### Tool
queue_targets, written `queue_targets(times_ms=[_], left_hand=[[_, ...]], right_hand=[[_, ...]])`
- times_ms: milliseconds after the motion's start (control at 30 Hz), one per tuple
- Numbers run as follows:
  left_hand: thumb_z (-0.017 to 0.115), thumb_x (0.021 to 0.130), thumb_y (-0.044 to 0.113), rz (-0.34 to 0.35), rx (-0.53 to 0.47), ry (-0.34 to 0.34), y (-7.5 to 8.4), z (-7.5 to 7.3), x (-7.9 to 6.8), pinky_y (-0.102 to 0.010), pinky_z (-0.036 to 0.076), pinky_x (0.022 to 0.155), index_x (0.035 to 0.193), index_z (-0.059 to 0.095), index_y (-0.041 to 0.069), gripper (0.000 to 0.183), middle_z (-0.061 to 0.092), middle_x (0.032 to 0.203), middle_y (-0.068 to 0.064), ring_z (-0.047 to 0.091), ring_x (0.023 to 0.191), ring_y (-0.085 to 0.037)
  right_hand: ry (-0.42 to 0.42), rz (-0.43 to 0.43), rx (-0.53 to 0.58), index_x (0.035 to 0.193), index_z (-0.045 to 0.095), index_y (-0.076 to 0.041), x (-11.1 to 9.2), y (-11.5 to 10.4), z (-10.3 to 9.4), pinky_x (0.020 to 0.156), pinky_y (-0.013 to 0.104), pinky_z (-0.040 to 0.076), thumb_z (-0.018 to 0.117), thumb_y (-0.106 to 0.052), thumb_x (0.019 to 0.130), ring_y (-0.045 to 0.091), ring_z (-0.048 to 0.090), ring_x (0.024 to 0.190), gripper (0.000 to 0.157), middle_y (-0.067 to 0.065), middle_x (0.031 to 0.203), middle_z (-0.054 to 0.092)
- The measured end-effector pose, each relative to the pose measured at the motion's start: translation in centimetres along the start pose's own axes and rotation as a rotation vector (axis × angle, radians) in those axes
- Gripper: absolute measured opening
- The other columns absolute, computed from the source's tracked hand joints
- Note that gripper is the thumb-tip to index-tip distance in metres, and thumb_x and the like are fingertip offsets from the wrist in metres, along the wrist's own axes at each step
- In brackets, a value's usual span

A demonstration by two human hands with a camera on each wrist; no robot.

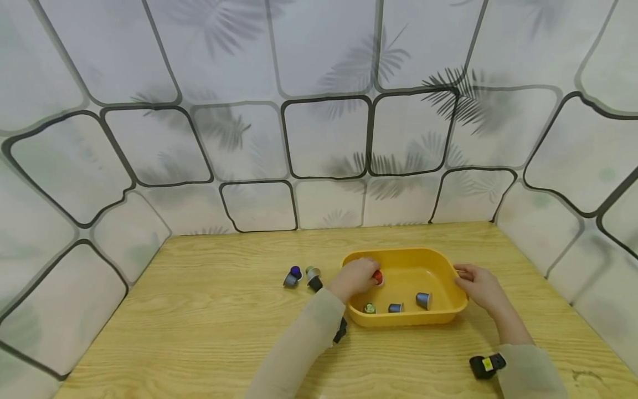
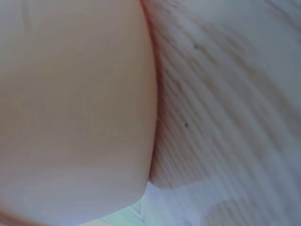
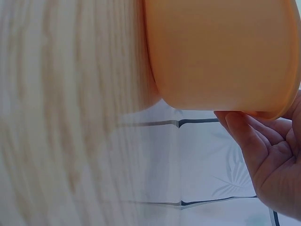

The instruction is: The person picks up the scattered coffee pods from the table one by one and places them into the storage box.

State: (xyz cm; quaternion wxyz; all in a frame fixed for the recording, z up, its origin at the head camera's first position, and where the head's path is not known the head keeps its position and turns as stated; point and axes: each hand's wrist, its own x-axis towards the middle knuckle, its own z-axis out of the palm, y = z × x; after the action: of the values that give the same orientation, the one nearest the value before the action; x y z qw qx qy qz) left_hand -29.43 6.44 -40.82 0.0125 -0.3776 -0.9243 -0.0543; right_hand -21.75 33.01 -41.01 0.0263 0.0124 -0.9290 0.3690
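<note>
A yellow plastic basin point(image 1: 399, 319) sits on the table. My left hand point(image 1: 356, 277) reaches over its left rim and pinches a red coffee capsule point(image 1: 379, 277) inside. At the basin's right end, my right hand point(image 1: 479, 284) grips the rim; the right wrist view shows its fingers point(image 3: 244, 134) against the basin's outer wall point(image 3: 221, 56). Near the front wall inside lie a green capsule point(image 1: 369, 308), a blue capsule point(image 1: 396, 307) and another blue capsule point(image 1: 423, 300). In the left wrist view the hand is out of sight; a blurred pale surface fills the left side.
Left of the basin, on the wooden table point(image 1: 209, 310), lie a dark blue capsule point(image 1: 296, 271), a grey-blue capsule point(image 1: 291, 281), a pale capsule point(image 1: 312, 272) and a black capsule point(image 1: 315, 284). Patterned white walls point(image 1: 329, 138) enclose the table's back and sides.
</note>
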Motion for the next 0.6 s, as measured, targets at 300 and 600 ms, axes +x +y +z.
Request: queue_targets(times_ms=[300,600], left_hand=[[0.059,0.086,0.019,-0.001,0.036,-0.02,0.14,-0.11,-0.1,-0.021,0.036,0.058,0.08,0.054,0.013,0.01,0.052,0.076,0.002,0.043,0.066,-0.01],[0.059,0.086,0.02,-0.024,0.024,-0.049,0.18,0.06,0.05,-0.021,0.033,0.055,0.077,0.054,0.014,0.012,0.05,0.071,0.003,0.042,0.062,-0.011]], right_hand=[[0.005,0.004,-0.004,0.121,0.04,0.015,0.02,0.04,0.01,0.076,0.044,0.047,0.049,-0.01,0.09,0.044,0.048,0.101,0.041,0.035,0.112,0.047],[0.001,0.013,0.001,0.121,0.04,0.015,-0.05,-0.12,-0.01,0.076,0.044,0.047,0.049,-0.01,0.09,0.044,0.048,0.101,0.041,0.035,0.113,0.047]])
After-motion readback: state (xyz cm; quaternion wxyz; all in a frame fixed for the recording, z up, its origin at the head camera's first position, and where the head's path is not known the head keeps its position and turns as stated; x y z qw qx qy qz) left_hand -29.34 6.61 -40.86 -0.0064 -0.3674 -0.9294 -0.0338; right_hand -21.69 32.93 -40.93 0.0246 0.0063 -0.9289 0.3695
